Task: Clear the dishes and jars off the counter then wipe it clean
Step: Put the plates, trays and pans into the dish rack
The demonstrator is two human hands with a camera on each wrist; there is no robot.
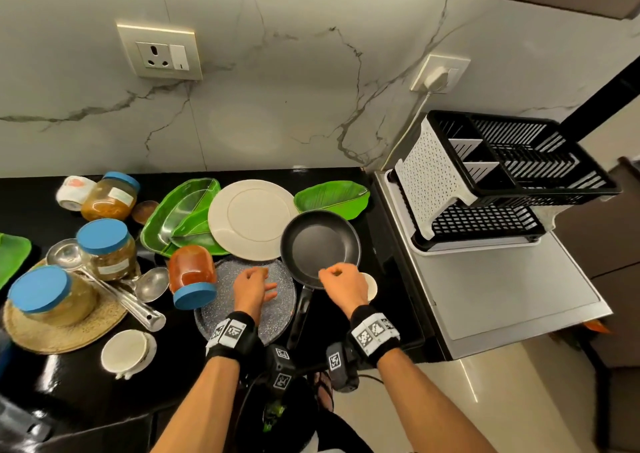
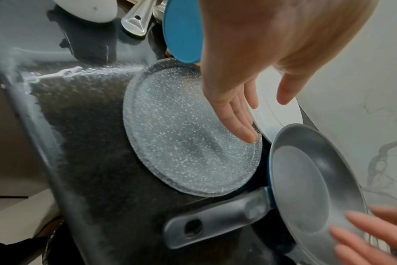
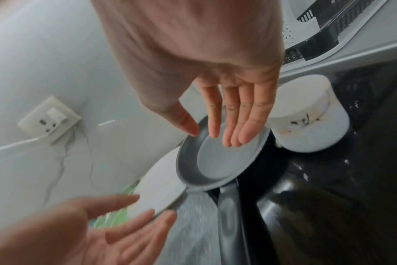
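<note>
My left hand (image 1: pixel 258 281) hovers open, fingers straight, over a grey speckled flat pan (image 1: pixel 277 314) at the counter's front; the left wrist view shows its fingertips (image 2: pixel 247 136) just above that flat pan (image 2: pixel 188 147). My right hand (image 1: pixel 337 274) is open and holds nothing above the near rim of a black frying pan (image 1: pixel 320 246). The frying pan (image 3: pixel 220 161) lies under its straight fingers (image 3: pixel 238 129). A white plate (image 1: pixel 252 219), green leaf-shaped plates (image 1: pixel 180 217) and several blue-lidded jars (image 1: pixel 105 248) stand on the black counter (image 1: pixel 69 390). One orange jar (image 1: pixel 192 276) lies tipped on the speckled pan's left edge.
A black and white dish rack (image 1: pixel 502 182) stands on a steel surface to the right. A small white cup (image 1: pixel 371 286) sits beside my right hand. Ladles (image 1: pixel 104 279), a woven mat (image 1: pixel 69 328) and a white lid (image 1: pixel 126 350) crowd the left side.
</note>
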